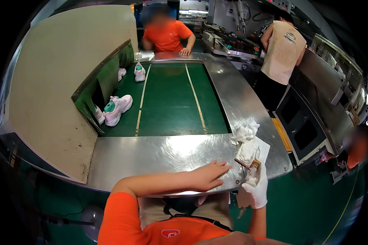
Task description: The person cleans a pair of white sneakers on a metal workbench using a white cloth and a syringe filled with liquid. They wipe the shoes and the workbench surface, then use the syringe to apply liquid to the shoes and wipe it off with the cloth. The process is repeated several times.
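Observation:
My bare left hand lies flat on the metal tabletop, its fingers stretched out and nothing in them. At the table's right corner, my right hand wears a white glove. Its fingers close around a small, pale, bottle-like container with a brownish upper part; details are too small to tell. A thin dark stick lies beside that container. Crumpled white cloth or paper sits just beyond the gloved hand.
Pale pink sneakers with teal inserts stand on the green conveyor belt, by a green flap. Another sneaker is farther back. A person in orange is at the far end; another person stands by machinery at right.

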A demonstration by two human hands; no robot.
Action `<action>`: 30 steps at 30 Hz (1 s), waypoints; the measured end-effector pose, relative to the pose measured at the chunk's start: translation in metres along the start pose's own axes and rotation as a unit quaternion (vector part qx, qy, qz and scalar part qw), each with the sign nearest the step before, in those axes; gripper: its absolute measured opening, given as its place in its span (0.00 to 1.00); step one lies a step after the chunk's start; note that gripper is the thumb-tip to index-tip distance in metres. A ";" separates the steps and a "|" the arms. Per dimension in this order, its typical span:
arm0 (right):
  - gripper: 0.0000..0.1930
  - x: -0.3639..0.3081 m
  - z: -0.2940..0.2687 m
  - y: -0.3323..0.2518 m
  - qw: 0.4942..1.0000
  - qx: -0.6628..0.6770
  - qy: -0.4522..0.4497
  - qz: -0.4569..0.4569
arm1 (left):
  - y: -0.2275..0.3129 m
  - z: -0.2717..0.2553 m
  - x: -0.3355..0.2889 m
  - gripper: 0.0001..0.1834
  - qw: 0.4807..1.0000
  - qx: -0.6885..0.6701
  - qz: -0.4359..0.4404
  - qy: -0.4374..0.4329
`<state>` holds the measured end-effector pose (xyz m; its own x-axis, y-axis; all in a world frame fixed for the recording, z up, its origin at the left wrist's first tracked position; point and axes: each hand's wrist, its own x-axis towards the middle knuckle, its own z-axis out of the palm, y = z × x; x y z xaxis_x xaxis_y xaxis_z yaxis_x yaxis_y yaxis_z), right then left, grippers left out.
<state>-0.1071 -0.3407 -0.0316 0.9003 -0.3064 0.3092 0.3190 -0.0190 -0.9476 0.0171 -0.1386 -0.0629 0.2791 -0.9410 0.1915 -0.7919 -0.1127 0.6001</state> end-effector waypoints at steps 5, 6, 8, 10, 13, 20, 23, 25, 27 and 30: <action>0.47 0.007 0.060 0.016 0.998 -0.029 0.048 0.042 | -0.008 -0.005 -0.046 0.24 0.994 0.071 0.078 0.029; 0.47 0.013 0.066 0.027 0.996 -0.078 0.053 0.002 | -0.012 -0.006 -0.053 0.23 0.993 0.070 0.079 0.045; 0.47 0.025 0.071 0.043 0.978 -0.178 0.070 -0.083 | -0.020 -0.011 -0.062 0.21 0.991 0.066 0.090 0.074; 0.48 0.032 0.077 0.047 0.978 -0.174 0.102 -0.060 | -0.014 -0.017 -0.057 0.16 0.985 0.083 0.096 0.117; 0.45 0.042 0.091 0.047 0.977 -0.159 0.134 -0.052 | -0.019 -0.022 -0.053 0.14 0.982 0.098 0.094 0.134; 0.40 0.048 0.080 0.061 0.972 0.033 0.232 0.014 | -0.027 -0.014 -0.051 0.14 0.980 0.101 0.102 0.140; 0.40 0.043 0.086 0.050 0.976 0.026 0.213 0.042 | -0.028 -0.015 -0.052 0.14 0.979 0.100 0.101 0.144; 0.41 0.041 0.091 0.044 0.978 0.026 0.202 0.054 | -0.027 -0.015 -0.052 0.14 0.980 0.102 0.098 0.140; 0.41 0.042 0.092 0.046 0.979 0.029 0.200 0.037 | -0.025 -0.018 -0.052 0.14 0.980 0.103 0.098 0.140; 0.41 0.043 0.092 0.044 0.980 0.041 0.191 0.039 | -0.023 -0.018 -0.051 0.14 0.981 0.083 0.090 0.150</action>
<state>-0.0266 -0.2674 -0.0529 0.7515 -0.6377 0.1692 0.2914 0.0908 -0.9523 0.0308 -0.0822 -0.0728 0.2542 -0.8174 0.5169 -0.9139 -0.0281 0.4051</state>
